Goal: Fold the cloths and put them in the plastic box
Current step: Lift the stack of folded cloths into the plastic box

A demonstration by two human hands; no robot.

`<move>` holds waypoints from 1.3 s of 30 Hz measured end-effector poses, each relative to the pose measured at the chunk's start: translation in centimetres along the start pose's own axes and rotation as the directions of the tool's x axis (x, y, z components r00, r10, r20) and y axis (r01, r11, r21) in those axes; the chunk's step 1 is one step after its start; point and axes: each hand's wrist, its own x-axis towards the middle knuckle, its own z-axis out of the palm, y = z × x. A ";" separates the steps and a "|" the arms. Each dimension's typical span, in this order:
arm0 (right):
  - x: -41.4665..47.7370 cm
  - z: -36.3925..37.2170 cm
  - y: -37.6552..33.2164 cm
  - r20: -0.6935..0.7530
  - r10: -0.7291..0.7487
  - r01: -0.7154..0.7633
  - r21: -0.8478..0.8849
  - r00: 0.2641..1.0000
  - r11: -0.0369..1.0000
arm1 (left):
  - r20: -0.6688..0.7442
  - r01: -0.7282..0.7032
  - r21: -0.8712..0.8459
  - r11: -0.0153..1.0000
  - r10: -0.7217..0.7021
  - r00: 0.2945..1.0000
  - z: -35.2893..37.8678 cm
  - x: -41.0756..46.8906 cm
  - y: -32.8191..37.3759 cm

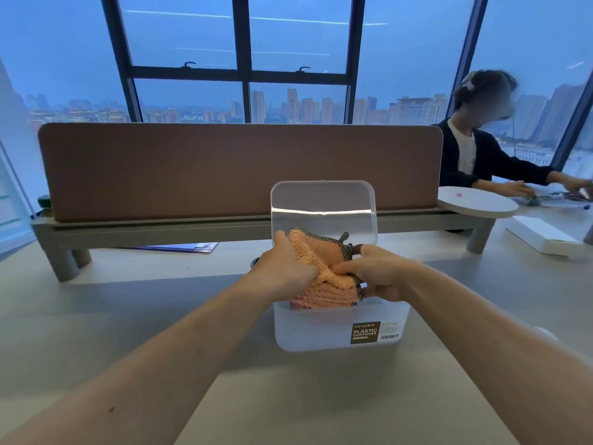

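Observation:
A translucent plastic box (333, 329) stands on the table in front of me, its clear lid (322, 213) hinged up at the back. A folded orange cloth (324, 293) with a black checked edge sticks up out of the box's open top. My left hand (284, 263) grips the cloth's left side. My right hand (377, 271) pinches its right side at the box rim. The lower part of the cloth is hidden inside the box.
A brown desk divider (224, 168) on a grey riser runs behind the box. Blue papers (189, 247) lie under the riser. At the far right another person (487, 155) works beside a round white board (478, 203) and a white flat box (542, 236).

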 end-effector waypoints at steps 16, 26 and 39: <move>-1.4 6.2 1.0 0.053 0.057 -0.054 -0.050 0.997 0.997 | 0.017 -0.093 0.485 0.869 0.097 0.995 -1.4 -5.3 -3.8; -2.6 10.6 -0.6 0.174 0.067 -0.058 -0.057 0.982 0.997 | 0.136 -0.069 0.537 0.841 -0.005 0.991 -7.1 -7.9 -6.3; -2.7 11.0 -0.5 0.229 0.198 -0.113 -0.338 0.953 0.934 | 0.237 0.048 0.569 0.821 -0.220 0.946 -5.8 -6.4 -6.4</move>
